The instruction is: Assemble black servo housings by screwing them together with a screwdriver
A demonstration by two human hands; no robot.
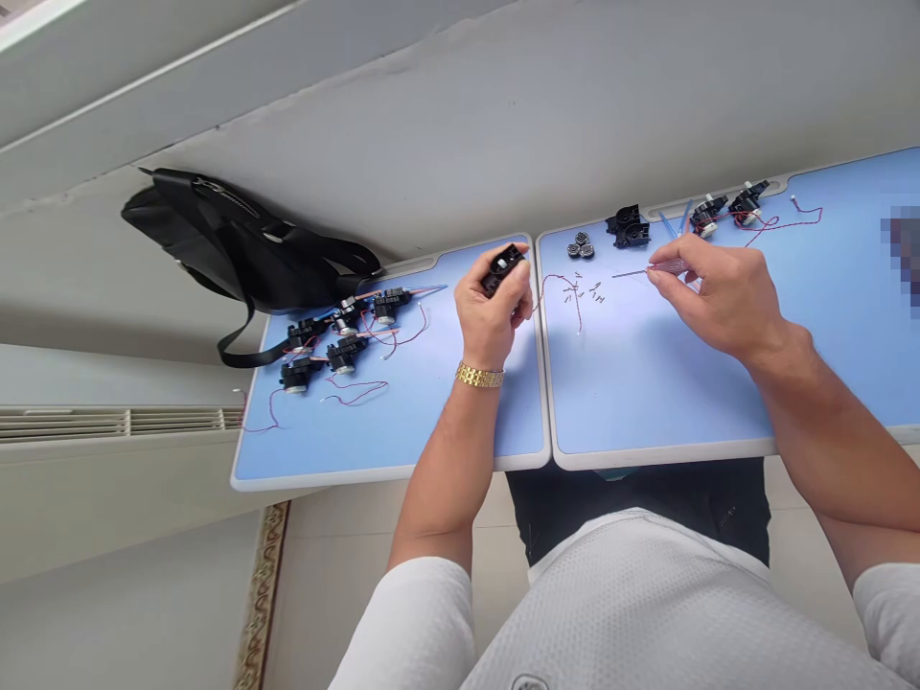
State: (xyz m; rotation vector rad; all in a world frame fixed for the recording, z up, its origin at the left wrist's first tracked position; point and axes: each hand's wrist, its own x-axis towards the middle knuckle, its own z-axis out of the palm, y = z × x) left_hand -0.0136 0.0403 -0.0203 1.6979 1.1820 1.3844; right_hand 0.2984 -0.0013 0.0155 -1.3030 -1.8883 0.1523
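Note:
My left hand [492, 316] is closed around a small black motor housing [501, 268] with a thin red wire [559, 284] trailing from it, held over the gap between two blue tabletops. My right hand [719, 292] pinches a thin screwdriver [651, 271] whose tip points left toward several tiny screws [584, 290] scattered on the right tabletop [647, 383]. A gold watch band sits on my left wrist.
Several wired black motor units [337, 340] lie on the left tabletop [402, 431]. Further back on the right are three small round parts [581, 245], a black housing [628, 227], blue strips and two more wired units [725, 209]. A black bag [237, 240] rests against the wall at left.

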